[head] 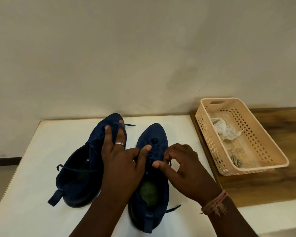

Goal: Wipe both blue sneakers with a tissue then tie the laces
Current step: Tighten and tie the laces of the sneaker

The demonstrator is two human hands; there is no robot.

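Both hands work the right blue sneaker [150, 168] on the white worktop [32, 168]; right hand [184, 166] pinches its lace [151, 156]; left hand [121, 161] spreads wide, thumb on that lace, fingers touching the left sneaker [85, 159].

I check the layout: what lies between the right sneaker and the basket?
Only bare white table separates the right sneaker from the basket in the head view.
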